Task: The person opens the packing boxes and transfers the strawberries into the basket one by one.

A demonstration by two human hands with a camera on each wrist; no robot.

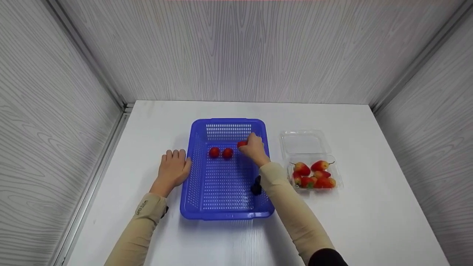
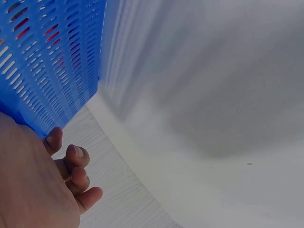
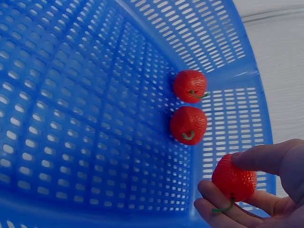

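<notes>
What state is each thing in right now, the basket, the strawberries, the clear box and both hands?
Blue basket: upright on the table, two strawberries lying inside.
Third strawberry: pinched in the right hand, inside the basket.
Clamshell box: lid open, strawberries in its tray.
Left hand: flat on the table, against the basket's left wall, holding nothing.

The basket (image 1: pixel 225 207) is glossy blue plastic, perforated with slots. Right of the basket, the open box (image 1: pixel 303 142) is clear, shiny plastic. The strawberries (image 3: pixel 189 124) look dimpled and slightly glossy. The bench (image 1: pixel 369 221) is smooth, matt white. The sleeves (image 1: pixel 295 214) are soft beige cloth.
</notes>
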